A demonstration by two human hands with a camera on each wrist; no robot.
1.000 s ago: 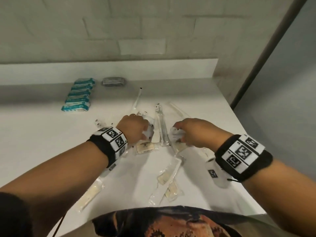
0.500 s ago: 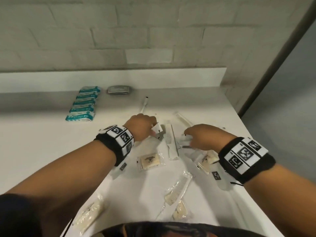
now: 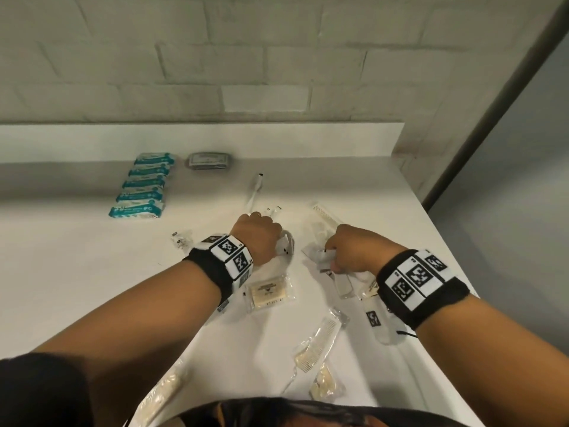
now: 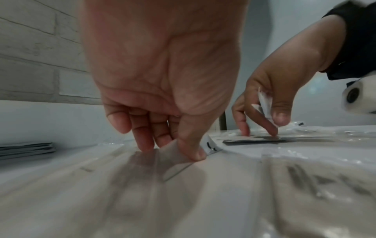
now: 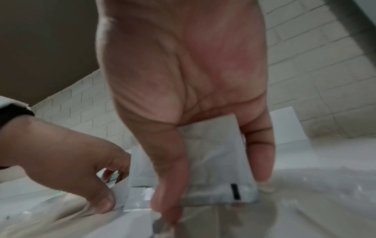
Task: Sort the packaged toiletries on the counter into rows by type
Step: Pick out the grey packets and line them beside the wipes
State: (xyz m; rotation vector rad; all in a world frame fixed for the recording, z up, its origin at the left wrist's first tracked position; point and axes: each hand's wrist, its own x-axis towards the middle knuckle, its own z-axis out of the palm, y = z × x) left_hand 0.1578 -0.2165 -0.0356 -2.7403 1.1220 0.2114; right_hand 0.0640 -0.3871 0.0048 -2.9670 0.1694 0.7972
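Observation:
Small wrapped toiletries lie scattered on the white counter (image 3: 77,272). My left hand (image 3: 264,234) pinches a flat white sachet (image 3: 284,246) between thumb and fingers, low on the counter; the left wrist view shows the left hand (image 4: 173,149) and this sachet (image 4: 179,159) close up. To its right, my right hand (image 3: 338,254) grips a small bunch of white sachets (image 3: 318,257). In the right wrist view the right hand (image 5: 213,191) holds a white sachet (image 5: 213,161) between thumb and fingers.
A row of teal packets (image 3: 141,188) and a grey packet stack (image 3: 209,161) sit at the back left. A toothbrush (image 3: 255,189), a wrapped comb (image 3: 320,211), a soap packet (image 3: 269,292) and another comb packet (image 3: 317,343) lie around my hands. The counter's right edge is close.
The long white packet that lay between my hands is gone from there. My right hand has gathered white sachets; my left hand still pinches its sachet, slightly further forward.

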